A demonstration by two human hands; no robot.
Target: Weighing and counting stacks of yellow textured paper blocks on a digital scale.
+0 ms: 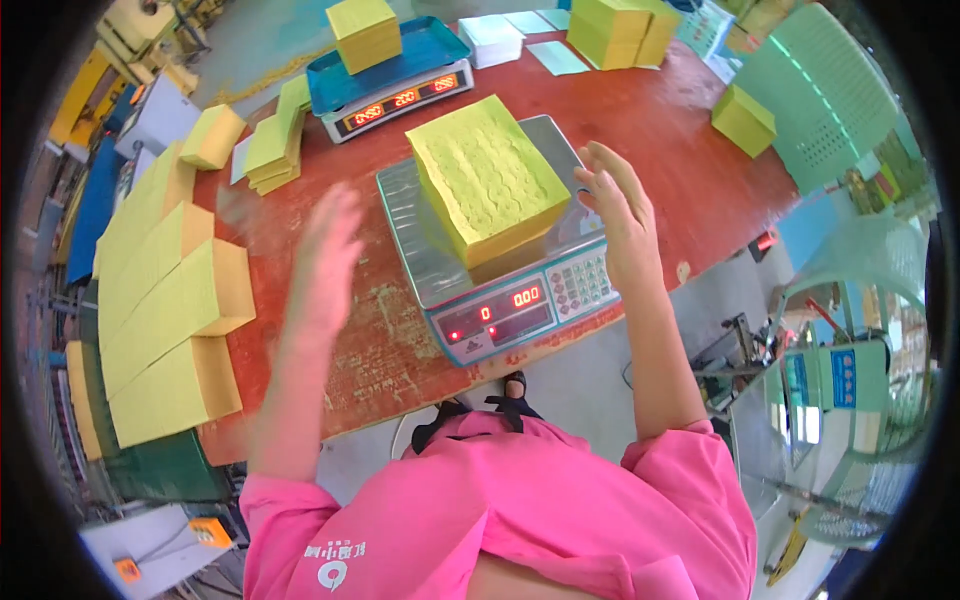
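Note:
A thick block of stacked yellow paper sheets (488, 178) with an embossed wavy top rests on the steel plate of a digital scale (400, 230). To its left, apart from both block and scale, my left hand (332, 250) is raised over the table, blurred by motion, its fingers stretched out. My right hand (622, 215) hovers just right of the block by the scale's keypad, fingers slightly bent and apart. Neither hand holds anything. Red digits glow on the scale's display (500, 312).
Several yellow paper stacks (170, 300) line the left of the red worn table (360, 370). A second scale (400, 105) with a blue tray carries another block (363, 35). White sheets (492, 42) and more yellow stacks (612, 35) stand behind. Green plastic chair (820, 95) at right.

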